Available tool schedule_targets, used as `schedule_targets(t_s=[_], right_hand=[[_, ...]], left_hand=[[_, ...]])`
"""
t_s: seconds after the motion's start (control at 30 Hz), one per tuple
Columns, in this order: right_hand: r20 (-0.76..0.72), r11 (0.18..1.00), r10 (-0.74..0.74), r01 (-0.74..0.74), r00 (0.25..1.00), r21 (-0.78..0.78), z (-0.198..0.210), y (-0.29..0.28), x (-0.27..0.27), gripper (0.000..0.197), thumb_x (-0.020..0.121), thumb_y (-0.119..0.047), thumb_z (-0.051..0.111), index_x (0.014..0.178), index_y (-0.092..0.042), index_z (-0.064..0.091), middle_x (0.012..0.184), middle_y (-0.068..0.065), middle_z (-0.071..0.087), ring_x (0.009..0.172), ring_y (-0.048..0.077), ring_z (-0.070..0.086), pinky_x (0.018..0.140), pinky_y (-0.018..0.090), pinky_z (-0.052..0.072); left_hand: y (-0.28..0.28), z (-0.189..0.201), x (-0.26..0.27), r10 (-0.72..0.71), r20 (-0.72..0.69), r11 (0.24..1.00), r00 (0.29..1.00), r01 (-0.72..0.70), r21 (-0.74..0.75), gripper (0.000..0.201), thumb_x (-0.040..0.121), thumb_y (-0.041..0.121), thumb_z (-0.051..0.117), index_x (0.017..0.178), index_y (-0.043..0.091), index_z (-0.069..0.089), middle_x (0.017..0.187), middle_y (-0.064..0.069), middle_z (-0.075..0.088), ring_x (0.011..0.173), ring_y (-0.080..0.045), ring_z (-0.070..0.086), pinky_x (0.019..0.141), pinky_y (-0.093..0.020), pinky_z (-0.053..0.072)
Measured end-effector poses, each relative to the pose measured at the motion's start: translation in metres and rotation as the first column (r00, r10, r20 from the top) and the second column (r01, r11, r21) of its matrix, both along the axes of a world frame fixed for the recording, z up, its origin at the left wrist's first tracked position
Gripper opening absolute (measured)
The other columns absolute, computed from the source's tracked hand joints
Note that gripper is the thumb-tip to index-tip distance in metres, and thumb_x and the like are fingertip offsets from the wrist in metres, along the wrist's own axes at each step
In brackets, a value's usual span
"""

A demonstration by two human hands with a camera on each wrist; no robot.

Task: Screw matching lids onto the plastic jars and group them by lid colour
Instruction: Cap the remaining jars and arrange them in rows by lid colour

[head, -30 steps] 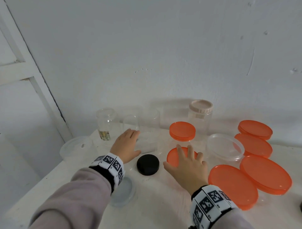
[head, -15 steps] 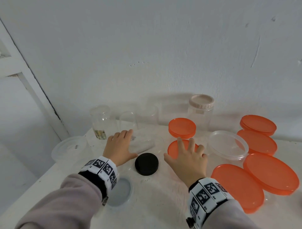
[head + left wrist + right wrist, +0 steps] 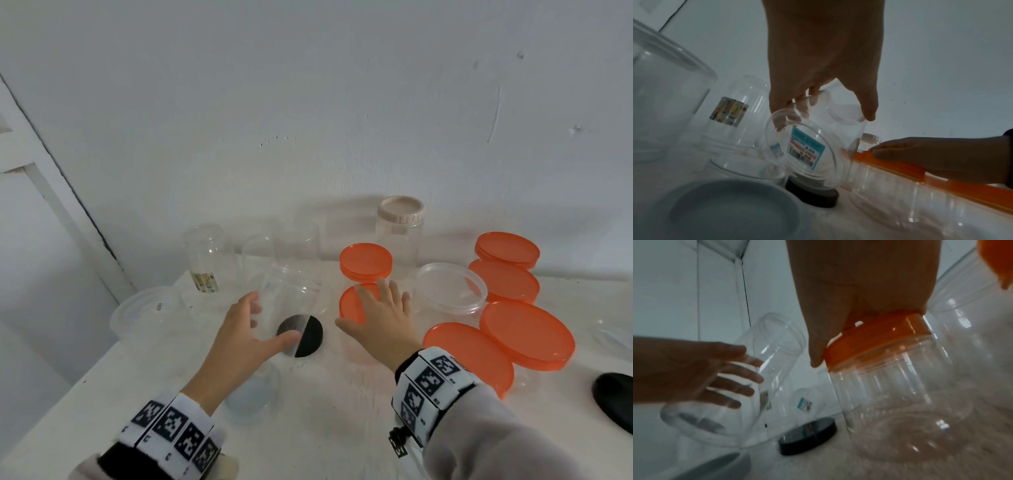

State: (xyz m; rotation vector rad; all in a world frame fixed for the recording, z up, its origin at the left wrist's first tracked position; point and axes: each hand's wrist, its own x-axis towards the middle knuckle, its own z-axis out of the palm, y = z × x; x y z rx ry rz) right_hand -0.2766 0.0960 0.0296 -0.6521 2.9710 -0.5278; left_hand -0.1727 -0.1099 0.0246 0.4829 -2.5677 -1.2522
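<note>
At the far left of the white table [image 3: 318, 428], a wide clear tub [image 3: 144, 313] is hard to make out against the surface, and a jar with a paper label [image 3: 205, 262] stands behind it by the wall. A greyish lid [image 3: 251, 394] is partly hidden under the left wrist. The left hand [image 3: 245, 334] is curled around a lidless clear jar [image 3: 291, 308], which is tilted and lifted off the table; the thumb is laid along its near side and the fingers are wrapped round the far side, seen through the plastic. A blue price sticker [image 3: 807, 147] is seen on the jar's base. A black lid [image 3: 301, 335] lies flat under it, half blurred by the jar wall. To the right, the right hand [image 3: 383, 317] is spread palm-down on an orange lid [image 3: 352, 303] sitting on a clear jar [image 3: 890, 402]; the fingers are nearly straight and the thumb hangs over the lid's edge. More orange lids [image 3: 527, 334] sit on jars further right. A dark object [image 3: 615, 399] is cut off at the right edge.
</note>
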Motion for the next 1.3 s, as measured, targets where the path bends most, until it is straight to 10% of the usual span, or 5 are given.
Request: schedule_targets(t_s=[0.23,0.43,0.73,1.0,1.3], right_hand=[[-0.141,0.898,0.107,-0.156,0.984,-0.412,0.036,0.072,0.026,0.057,0.09,-0.031,0.064,0.142,-0.029,0.041,0.151,-0.005,0.025,0.139,0.015,0.023,0.105,0.028,0.03],[-0.281,0.857,-0.266,0.092,0.922,-0.507,0.033,0.182,0.005,0.041,0.087,-0.015,0.068,0.127,-0.014,0.058,0.126,0.002,0.048,0.118,0.026,0.045,0.09,0.031,0.035],[0.07,0.814,-0.55,0.553,0.832,-0.176,-0.019,0.283,-0.003,0.059,0.088,-0.029,0.066,0.139,-0.01,0.043,0.136,0.019,0.043,0.127,0.038,0.034,0.103,0.047,0.032],[0.294,0.84,-0.533,0.456,0.793,0.293,-0.027,0.296,0.003,0.093,0.084,-0.056,0.064,0.152,-0.025,0.01,0.151,0.008,0.023,0.137,0.035,0.029,0.109,0.037,0.03],[0.223,0.748,-0.623,0.655,0.749,-0.108,-0.012,0.284,-0.001,0.073,0.082,-0.044,0.069,0.144,-0.024,0.036,0.133,0.016,0.037,0.122,0.043,0.037,0.1,0.045,0.038]], left_hand=[[0.044,0.002,0.013,-0.14,0.01,0.985,0.99,0.138,0.103,0.114,0.043,0.068,0.074,0.143,0.029,0.032,0.129,0.01,0.048,0.119,-0.012,0.05,0.101,-0.03,0.041],[0.077,0.0,0.017,-0.227,0.04,0.969,0.973,0.222,0.106,0.114,0.047,0.064,0.078,0.145,0.03,0.031,0.136,0.016,0.047,0.121,-0.005,0.047,0.095,-0.02,0.038],[0.112,-0.005,0.027,-0.323,0.064,0.944,0.944,0.318,0.084,0.076,0.061,0.047,0.085,0.118,0.044,0.035,0.119,0.02,0.051,0.11,0.012,0.045,0.084,-0.01,0.039],[0.122,-0.018,0.03,-0.376,0.04,0.92,0.926,0.367,0.136,0.096,0.061,0.039,0.087,0.132,0.048,0.023,0.13,0.026,0.04,0.122,0.005,0.042,0.104,-0.02,0.034],[0.116,-0.023,0.028,-0.376,0.005,0.914,0.927,0.37,0.169,0.093,0.053,0.054,0.086,0.113,0.066,0.016,0.13,0.032,0.035,0.122,0.0,0.04,0.098,-0.02,0.037]])
